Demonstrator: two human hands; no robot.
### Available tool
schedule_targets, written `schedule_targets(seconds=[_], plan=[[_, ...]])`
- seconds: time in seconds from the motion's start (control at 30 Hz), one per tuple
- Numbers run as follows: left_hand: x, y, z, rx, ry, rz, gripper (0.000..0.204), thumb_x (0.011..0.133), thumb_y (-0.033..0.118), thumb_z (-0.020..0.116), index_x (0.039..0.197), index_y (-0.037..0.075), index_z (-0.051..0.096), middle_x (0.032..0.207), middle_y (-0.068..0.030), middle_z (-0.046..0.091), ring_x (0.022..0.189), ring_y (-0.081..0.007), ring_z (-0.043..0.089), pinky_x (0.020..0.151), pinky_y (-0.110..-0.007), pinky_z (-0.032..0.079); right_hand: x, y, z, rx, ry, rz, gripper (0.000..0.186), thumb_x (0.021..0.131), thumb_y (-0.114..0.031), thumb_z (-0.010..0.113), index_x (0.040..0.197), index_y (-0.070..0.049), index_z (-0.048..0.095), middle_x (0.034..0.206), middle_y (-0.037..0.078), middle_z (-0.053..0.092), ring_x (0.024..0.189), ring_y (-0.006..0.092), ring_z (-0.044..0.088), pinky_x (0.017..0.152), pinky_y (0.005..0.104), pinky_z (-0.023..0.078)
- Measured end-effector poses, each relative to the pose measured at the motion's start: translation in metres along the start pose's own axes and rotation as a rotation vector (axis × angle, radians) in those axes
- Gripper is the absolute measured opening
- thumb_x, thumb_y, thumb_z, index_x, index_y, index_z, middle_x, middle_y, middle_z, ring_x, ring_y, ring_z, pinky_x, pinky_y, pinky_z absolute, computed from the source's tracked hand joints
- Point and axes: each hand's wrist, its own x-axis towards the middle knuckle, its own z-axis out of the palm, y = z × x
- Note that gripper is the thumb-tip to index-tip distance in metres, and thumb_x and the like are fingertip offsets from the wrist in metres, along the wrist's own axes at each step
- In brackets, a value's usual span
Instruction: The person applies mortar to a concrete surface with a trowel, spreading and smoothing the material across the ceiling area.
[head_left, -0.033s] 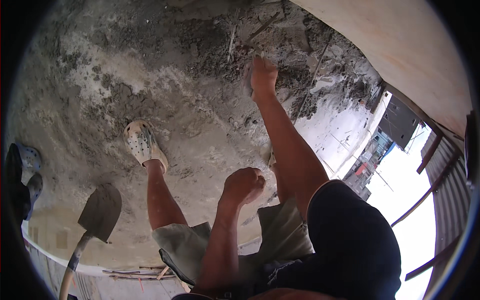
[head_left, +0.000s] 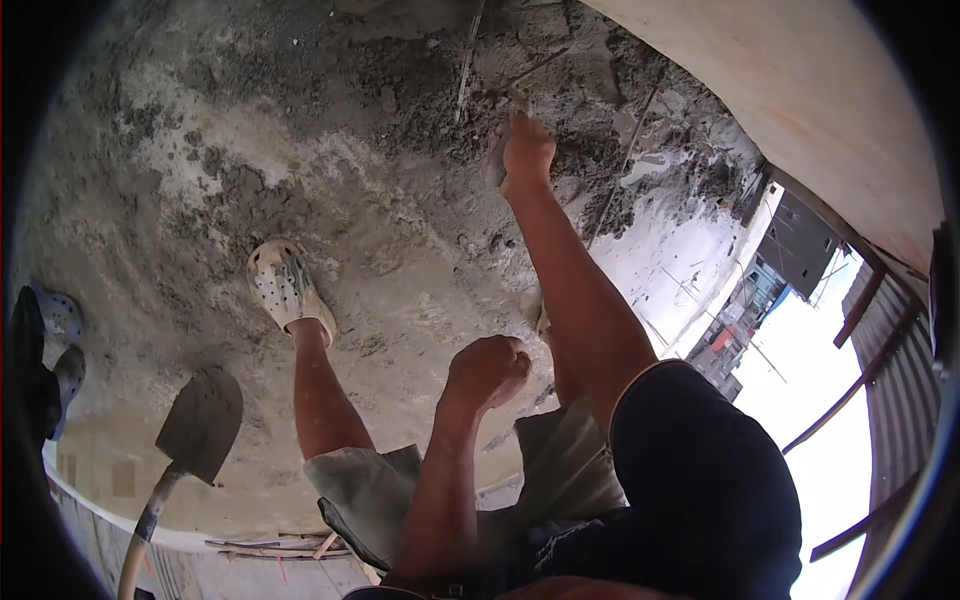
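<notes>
My right hand (head_left: 528, 155) reaches far forward, closed around the handle of what looks like a trowel (head_left: 496, 150). Its greyish flat side shows along the hand's left edge, and the rest is hidden. Rough, damp mortar (head_left: 570, 110) lies around and under it. My left hand (head_left: 487, 372) is a fist above my lap, between my knees, with nothing visible in it. Just beyond the right hand, a thin dark stick (head_left: 540, 68) lies slanted in the mortar.
A shovel (head_left: 203, 425) lies at the lower left, its blade coated grey. My clog (head_left: 285, 285) stands on the floor. Another person's clogs (head_left: 62, 385) are at the far left edge. A pale wall (head_left: 800, 90) rises on the right, near a bright opening and corrugated sheet (head_left: 900, 390).
My right hand has shifted very slightly toward me. The dark stick past it sits a little nearer and looks fainter. My left hand stays where it was.
</notes>
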Motion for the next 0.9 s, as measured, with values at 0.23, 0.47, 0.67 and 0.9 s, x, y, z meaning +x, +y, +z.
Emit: schedule_targets(seconds=[0.23, 0.47, 0.67, 0.9], plan=[[-0.015, -0.016, -0.003, 0.058, 0.148, 0.098, 0.026, 0.086, 0.023, 0.049, 0.088, 0.004, 0.068, 0.09, -0.0182, 0.066, 0.086, -0.0358, 0.063, 0.078, -0.044, 0.05, 0.022, -0.051, 0.053, 0.175, 0.028, 0.067, 0.024, 0.099, -0.028, 0.048, 0.104, -0.005, 0.052, 0.077, 0.01, 0.057, 0.052, 0.0215, 0.05, 0.044, 0.0422, 0.045], [-0.039, -0.016, -0.066, -0.026, 0.028, 0.089, 0.028, 0.081, 0.02, 0.048, 0.084, -0.001, 0.065, 0.071, -0.0203, 0.064, 0.065, -0.0366, 0.059, 0.067, -0.044, 0.047, -0.184, -0.088, -0.088, -0.229, 0.006, 0.029, 0.02, 0.089, -0.02, 0.059, 0.084, -0.001, 0.059, 0.068, 0.004, 0.057, 0.053, 0.0118, 0.053, 0.048, 0.0308, 0.045], [-0.055, -0.084, -0.079, 0.026, 0.143, -0.131, 0.026, 0.083, 0.02, 0.049, 0.082, 0.0, 0.065, 0.071, -0.0127, 0.066, 0.061, -0.0245, 0.06, 0.062, -0.036, 0.047, -0.316, -0.086, -0.184, -0.402, 0.118, 0.021, 0.019, 0.088, -0.021, 0.057, 0.087, -0.002, 0.057, 0.063, 0.003, 0.056, 0.052, 0.0093, 0.05, 0.046, 0.0267, 0.041], [-0.124, -0.139, -0.057, 0.408, 0.435, -0.104, 0.028, 0.087, 0.024, 0.051, 0.096, 0.002, 0.065, 0.094, -0.0195, 0.066, 0.085, -0.0346, 0.065, 0.075, -0.045, 0.049, -0.366, -0.01, -0.242, -0.416, 0.241, 0.387, 0.022, 0.09, -0.026, 0.055, 0.084, -0.004, 0.056, 0.065, 0.004, 0.054, 0.05, 0.0122, 0.049, 0.045, 0.03, 0.04]])
